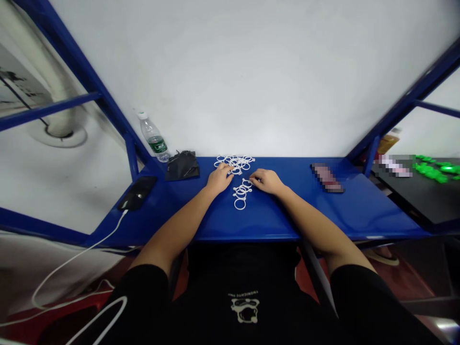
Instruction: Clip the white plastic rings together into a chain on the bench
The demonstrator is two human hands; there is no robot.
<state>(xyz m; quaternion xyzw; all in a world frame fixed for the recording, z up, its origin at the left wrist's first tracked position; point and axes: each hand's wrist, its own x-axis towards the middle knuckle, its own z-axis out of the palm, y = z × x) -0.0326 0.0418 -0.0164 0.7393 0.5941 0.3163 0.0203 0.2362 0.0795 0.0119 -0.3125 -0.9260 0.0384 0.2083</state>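
A loose pile of white plastic rings [235,161] lies at the back of the blue table [273,215]. A short chain of linked white rings [240,194] trails toward me from it. My left hand [219,178] rests palm down at the near edge of the pile, its fingertips curled onto a ring. My right hand [266,181] lies just right of the chain, fingers pinched at the chain's top ring. Both forearms reach in from the bottom of the view.
A water bottle [154,137] and a crumpled black bag [182,165] stand at the back left. A black phone [137,192] with a white cable [89,249] lies at the left edge. A blurred flat item [327,178] lies right. Green parts [434,170] sit on a neighbouring black table.
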